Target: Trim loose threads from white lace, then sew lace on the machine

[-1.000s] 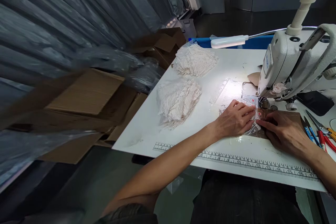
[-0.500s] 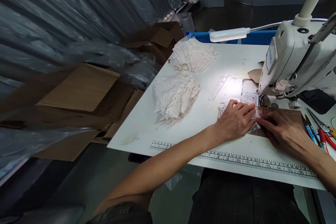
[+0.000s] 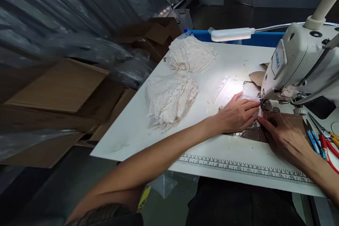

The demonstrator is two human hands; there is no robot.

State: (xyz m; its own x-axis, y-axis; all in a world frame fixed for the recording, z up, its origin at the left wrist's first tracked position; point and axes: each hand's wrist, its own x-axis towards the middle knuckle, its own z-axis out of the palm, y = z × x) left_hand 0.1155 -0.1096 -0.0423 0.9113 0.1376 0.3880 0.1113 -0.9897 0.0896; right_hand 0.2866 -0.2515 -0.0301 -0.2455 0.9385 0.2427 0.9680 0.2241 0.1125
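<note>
Under the presser foot point(image 3: 263, 103) of a white sewing machine point(image 3: 293, 53) lies a piece of white lace fabric point(image 3: 230, 87), brightly lit by the lamp. My left hand point(image 3: 239, 113) rests flat on the lace, fingers stretched toward the needle. Just to the right, my right hand point(image 3: 282, 130) has its fingers curled, with thumb and forefinger at the lace's near edge beside the left fingertips. Both hands are over a brown sheet point(image 3: 249, 135) on the table. The lace beneath my palms is mostly hidden.
Two piles of white lace, a near pile point(image 3: 172, 100) and a far pile point(image 3: 192, 54), lie on the white table point(image 3: 127, 141). Blue snips point(image 3: 314, 137) and red-handled scissors point(image 3: 327, 141) lie at right. A printed ruler point(image 3: 238, 167) lines the front edge. Cardboard boxes point(image 3: 58, 84) stand left.
My left hand has slid slightly forward over the lace, nearer the needle. More of the brown sheet shows below it. The camera view has shifted a little.
</note>
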